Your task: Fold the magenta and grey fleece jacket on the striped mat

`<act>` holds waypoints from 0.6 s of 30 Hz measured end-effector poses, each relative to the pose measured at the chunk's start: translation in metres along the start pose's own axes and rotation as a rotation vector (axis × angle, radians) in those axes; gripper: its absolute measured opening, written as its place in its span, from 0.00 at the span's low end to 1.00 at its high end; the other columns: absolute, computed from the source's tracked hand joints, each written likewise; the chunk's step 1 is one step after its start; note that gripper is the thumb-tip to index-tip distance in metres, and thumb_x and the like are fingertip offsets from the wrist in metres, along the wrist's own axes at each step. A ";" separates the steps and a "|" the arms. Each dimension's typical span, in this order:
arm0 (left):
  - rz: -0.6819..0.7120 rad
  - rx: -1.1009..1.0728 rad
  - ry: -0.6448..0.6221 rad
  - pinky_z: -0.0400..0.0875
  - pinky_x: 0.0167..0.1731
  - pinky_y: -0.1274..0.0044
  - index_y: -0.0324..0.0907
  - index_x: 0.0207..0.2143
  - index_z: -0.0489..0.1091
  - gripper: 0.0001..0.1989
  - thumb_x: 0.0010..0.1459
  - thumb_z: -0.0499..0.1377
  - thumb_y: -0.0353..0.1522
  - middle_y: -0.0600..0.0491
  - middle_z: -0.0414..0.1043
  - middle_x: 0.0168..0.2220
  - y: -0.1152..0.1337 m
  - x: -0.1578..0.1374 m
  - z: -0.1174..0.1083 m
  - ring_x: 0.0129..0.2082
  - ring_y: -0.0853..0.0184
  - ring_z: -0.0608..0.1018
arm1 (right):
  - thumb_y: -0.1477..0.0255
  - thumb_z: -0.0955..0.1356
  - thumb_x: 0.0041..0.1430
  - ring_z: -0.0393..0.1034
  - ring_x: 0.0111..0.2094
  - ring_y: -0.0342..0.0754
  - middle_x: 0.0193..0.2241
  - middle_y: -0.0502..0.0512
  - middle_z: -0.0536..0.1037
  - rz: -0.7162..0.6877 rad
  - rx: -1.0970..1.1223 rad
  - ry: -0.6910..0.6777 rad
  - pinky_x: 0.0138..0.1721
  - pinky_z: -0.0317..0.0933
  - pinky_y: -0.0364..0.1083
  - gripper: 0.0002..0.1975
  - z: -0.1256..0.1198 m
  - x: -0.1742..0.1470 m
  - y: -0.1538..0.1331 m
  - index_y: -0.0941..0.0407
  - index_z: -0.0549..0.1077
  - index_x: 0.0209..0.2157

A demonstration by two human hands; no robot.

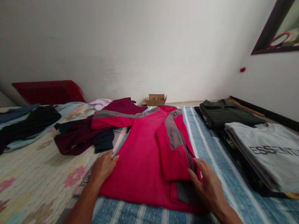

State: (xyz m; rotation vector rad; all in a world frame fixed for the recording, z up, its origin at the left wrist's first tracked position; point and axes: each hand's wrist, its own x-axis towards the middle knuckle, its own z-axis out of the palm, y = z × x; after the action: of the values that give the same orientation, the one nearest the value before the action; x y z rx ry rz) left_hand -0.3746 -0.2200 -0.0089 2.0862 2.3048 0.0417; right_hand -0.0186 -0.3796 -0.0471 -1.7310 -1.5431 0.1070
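A pink-red jacket [144, 158] with grey panels lies spread on the bed in front of me, collar at the far end. Its right-side sleeve [174, 149] is folded inward over the body; the left-side sleeve [114, 119] stretches out to the left over other clothes. My left hand [104, 166] rests at the jacket's left edge, thumb and forefinger apart, the other fingers mostly hidden. At the right edge, my right hand [207, 183] has its thumb and fingers closed around the fabric beside the folded sleeve.
Folded stacks with a grey printed shirt [268, 152] and a dark green garment [229, 112] sit on the right. Maroon clothing [74, 140] lies left of the jacket, black clothing [32, 124] farther left. A cardboard box [156, 99] stands by the wall.
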 end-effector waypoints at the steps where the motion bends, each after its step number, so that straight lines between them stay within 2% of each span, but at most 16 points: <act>1: -0.006 -0.001 -0.007 0.68 0.42 0.74 0.32 0.51 0.65 0.25 0.60 0.45 0.39 0.42 0.75 0.43 0.000 0.000 -0.001 0.44 0.57 0.76 | 0.62 0.61 0.59 0.71 0.44 0.56 0.44 0.64 0.74 0.115 0.044 -0.041 0.44 0.66 0.55 0.20 -0.002 0.005 0.008 0.59 0.68 0.48; 4: 0.016 0.051 0.064 0.68 0.43 0.71 0.33 0.47 0.68 0.22 0.59 0.46 0.38 0.40 0.74 0.43 0.009 -0.008 -0.010 0.44 0.55 0.76 | 0.60 0.63 0.57 0.73 0.35 0.53 0.35 0.59 0.77 0.370 0.224 -0.169 0.37 0.67 0.52 0.22 -0.004 0.018 0.028 0.59 0.66 0.49; 7: 0.202 0.053 0.239 0.69 0.44 0.68 0.34 0.42 0.69 0.18 0.60 0.48 0.37 0.42 0.74 0.42 0.031 -0.035 -0.018 0.44 0.55 0.75 | 0.61 0.65 0.54 0.72 0.29 0.50 0.26 0.52 0.75 0.571 0.445 -0.220 0.29 0.66 0.47 0.24 -0.004 0.029 0.033 0.60 0.64 0.50; 9: 0.505 -0.047 0.356 0.69 0.46 0.69 0.37 0.45 0.67 0.18 0.62 0.46 0.38 0.46 0.73 0.44 0.051 -0.063 -0.018 0.46 0.59 0.74 | 0.64 0.66 0.53 0.70 0.25 0.48 0.23 0.48 0.70 0.726 0.582 -0.225 0.21 0.63 0.43 0.25 -0.004 0.037 0.032 0.61 0.62 0.50; 11: 0.837 -0.100 0.383 0.71 0.44 0.72 0.40 0.46 0.66 0.16 0.61 0.50 0.38 0.49 0.74 0.44 0.073 -0.095 -0.009 0.45 0.62 0.75 | 0.67 0.66 0.54 0.67 0.20 0.44 0.21 0.46 0.67 0.840 0.674 -0.225 0.18 0.59 0.41 0.23 -0.005 0.044 0.029 0.61 0.62 0.50; 12: 0.988 -0.108 0.372 0.70 0.45 0.74 0.42 0.49 0.65 0.16 0.60 0.51 0.36 0.50 0.73 0.46 0.083 -0.110 -0.003 0.46 0.64 0.74 | 0.68 0.66 0.54 0.65 0.19 0.43 0.21 0.45 0.67 0.871 0.702 -0.232 0.17 0.58 0.41 0.22 -0.005 0.048 0.029 0.62 0.62 0.49; 14: 1.187 -0.147 0.351 0.69 0.47 0.75 0.44 0.49 0.65 0.15 0.59 0.53 0.34 0.51 0.71 0.48 0.102 -0.136 0.014 0.48 0.65 0.72 | 0.69 0.65 0.55 0.62 0.16 0.41 0.19 0.45 0.67 0.897 0.715 -0.251 0.15 0.57 0.40 0.20 -0.005 0.054 0.029 0.62 0.62 0.48; 16: 1.296 -0.157 0.398 0.69 0.44 0.77 0.45 0.47 0.66 0.13 0.60 0.51 0.31 0.52 0.71 0.47 0.117 -0.152 0.030 0.46 0.67 0.72 | 0.68 0.66 0.55 0.61 0.15 0.41 0.18 0.44 0.67 0.895 0.698 -0.272 0.14 0.55 0.40 0.19 -0.003 0.059 0.031 0.61 0.63 0.47; 18: 1.302 -0.133 0.494 0.68 0.44 0.76 0.45 0.47 0.66 0.13 0.62 0.49 0.30 0.53 0.71 0.48 0.128 -0.161 0.043 0.47 0.67 0.71 | 0.67 0.67 0.54 0.61 0.15 0.41 0.16 0.44 0.66 0.895 0.660 -0.298 0.14 0.54 0.39 0.18 -0.001 0.063 0.034 0.60 0.66 0.45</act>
State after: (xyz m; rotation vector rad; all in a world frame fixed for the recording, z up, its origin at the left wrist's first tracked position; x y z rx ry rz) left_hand -0.2295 -0.3671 -0.0455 3.2555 0.5731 0.7437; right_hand 0.0249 -0.3232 -0.0397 -1.7386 -0.6574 1.2166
